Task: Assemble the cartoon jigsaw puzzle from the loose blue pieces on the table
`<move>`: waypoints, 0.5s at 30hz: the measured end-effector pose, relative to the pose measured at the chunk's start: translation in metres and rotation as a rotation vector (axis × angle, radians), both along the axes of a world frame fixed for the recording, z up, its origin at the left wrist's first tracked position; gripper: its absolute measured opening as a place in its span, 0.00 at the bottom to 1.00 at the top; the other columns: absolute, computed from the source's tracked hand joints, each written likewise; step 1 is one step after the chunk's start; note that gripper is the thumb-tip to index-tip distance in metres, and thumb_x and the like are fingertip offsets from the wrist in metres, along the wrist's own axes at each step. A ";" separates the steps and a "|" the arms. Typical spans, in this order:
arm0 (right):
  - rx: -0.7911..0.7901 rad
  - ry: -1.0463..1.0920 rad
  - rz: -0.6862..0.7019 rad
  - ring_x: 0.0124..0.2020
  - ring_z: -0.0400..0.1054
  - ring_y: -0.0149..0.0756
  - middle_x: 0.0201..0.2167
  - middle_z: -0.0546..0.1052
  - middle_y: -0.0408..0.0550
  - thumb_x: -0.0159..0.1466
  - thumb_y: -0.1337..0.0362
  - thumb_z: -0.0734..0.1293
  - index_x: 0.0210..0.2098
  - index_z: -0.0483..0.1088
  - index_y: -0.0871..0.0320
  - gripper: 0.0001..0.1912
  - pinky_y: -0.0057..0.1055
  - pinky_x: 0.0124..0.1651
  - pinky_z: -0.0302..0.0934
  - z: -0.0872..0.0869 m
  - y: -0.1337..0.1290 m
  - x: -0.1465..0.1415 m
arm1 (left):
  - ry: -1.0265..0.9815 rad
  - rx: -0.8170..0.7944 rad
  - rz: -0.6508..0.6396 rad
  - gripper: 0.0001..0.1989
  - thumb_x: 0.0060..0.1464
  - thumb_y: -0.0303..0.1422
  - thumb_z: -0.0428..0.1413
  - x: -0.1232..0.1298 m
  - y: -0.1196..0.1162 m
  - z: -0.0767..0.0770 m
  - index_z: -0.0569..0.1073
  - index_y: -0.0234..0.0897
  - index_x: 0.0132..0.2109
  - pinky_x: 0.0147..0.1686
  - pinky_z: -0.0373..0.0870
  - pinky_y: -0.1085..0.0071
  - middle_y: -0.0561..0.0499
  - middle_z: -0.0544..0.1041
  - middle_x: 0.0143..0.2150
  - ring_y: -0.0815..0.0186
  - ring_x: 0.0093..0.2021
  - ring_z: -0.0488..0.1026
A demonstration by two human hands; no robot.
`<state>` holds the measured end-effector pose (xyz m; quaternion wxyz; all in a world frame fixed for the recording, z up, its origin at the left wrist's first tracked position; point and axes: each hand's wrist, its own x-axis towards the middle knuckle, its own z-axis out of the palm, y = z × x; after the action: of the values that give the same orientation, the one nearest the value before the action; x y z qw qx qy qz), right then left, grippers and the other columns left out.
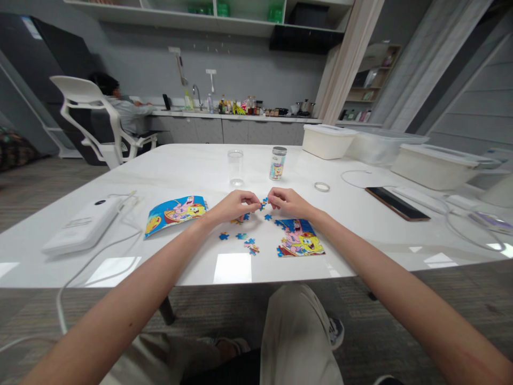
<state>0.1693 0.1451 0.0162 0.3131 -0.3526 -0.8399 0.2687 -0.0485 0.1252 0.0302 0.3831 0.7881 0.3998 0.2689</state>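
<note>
My left hand and right hand curl inward, fingertips pinched close around small blue jigsaw piece; cannot tell which holds it. Partly joined cartoon-printed cardboard puzzle lies flat on glossy white table, loose blue pieces spread within reach.

Glossy white tabletop, matt cardboard puzzle pieces, smooth clear drinking glass

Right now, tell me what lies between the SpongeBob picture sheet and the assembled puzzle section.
In the head view, loose blue jigsaw pieces lie scattered on the white table between the SpongeBob picture sheet and the assembled puzzle section.
</note>
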 end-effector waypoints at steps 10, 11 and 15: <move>0.093 -0.058 -0.193 0.30 0.63 0.32 0.27 0.72 0.44 0.63 0.61 0.58 0.31 0.67 0.59 0.11 0.29 0.36 0.56 0.000 -0.017 0.018 | -0.068 -0.104 -0.234 0.13 0.49 0.39 0.62 0.007 -0.006 -0.006 0.70 0.35 0.37 0.16 0.61 0.80 0.53 0.74 0.28 0.74 0.21 0.66; 0.087 -0.061 -0.194 0.30 0.63 0.32 0.28 0.72 0.44 0.63 0.62 0.59 0.31 0.68 0.59 0.10 0.29 0.36 0.56 -0.001 -0.023 0.018 | -0.073 -0.099 -0.247 0.14 0.49 0.40 0.61 0.009 -0.007 -0.007 0.70 0.35 0.36 0.16 0.62 0.80 0.53 0.74 0.28 0.74 0.21 0.65; 0.059 -0.034 -0.225 0.31 0.65 0.33 0.29 0.73 0.46 0.61 0.63 0.60 0.31 0.69 0.60 0.09 0.29 0.36 0.57 -0.005 -0.038 0.020 | -0.053 -0.071 -0.270 0.14 0.51 0.41 0.60 0.014 -0.010 -0.011 0.72 0.34 0.38 0.16 0.63 0.80 0.52 0.74 0.30 0.75 0.22 0.64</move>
<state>0.1890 0.1067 0.0116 0.3372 -0.4396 -0.8079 0.2009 -0.0342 0.1156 0.0194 0.4537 0.8133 0.2892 0.2215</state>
